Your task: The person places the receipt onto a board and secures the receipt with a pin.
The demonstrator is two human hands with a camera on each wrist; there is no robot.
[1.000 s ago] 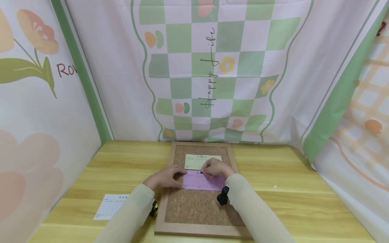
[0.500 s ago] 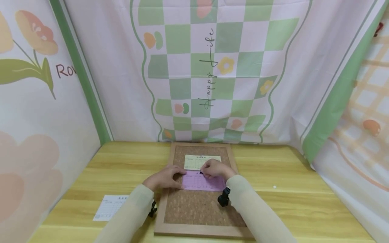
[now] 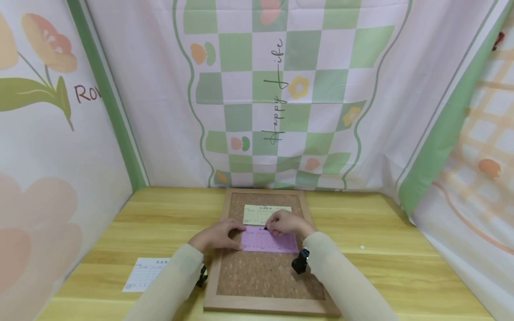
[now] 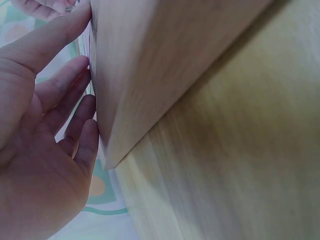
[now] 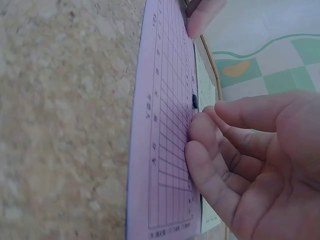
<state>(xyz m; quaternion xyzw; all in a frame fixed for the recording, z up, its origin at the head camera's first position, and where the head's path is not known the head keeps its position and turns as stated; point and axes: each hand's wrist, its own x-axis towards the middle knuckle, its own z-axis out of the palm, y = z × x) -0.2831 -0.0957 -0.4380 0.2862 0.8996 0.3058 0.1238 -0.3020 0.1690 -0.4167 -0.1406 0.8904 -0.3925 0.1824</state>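
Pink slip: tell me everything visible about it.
The pink slip is thin paper printed with a ruled grid and small text. It lies flat on the cork board, just below a yellow slip. The left hand touches its left edge. The right hand's fingertips rest at its top edge by a small dark pin.

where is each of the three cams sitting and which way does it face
Head: worn on the head, looking forward and down at the cork board on the table; shows both sleeves, the left hand and the right hand.
Left wrist: low beside the left hand, looking along the board's wooden frame; shows palm and straight fingers.
Right wrist: low over the cork, facing the backdrop along the pink sheet; shows the curled right hand.
Shared: head and right wrist both show the pink sheet and a small black pin.
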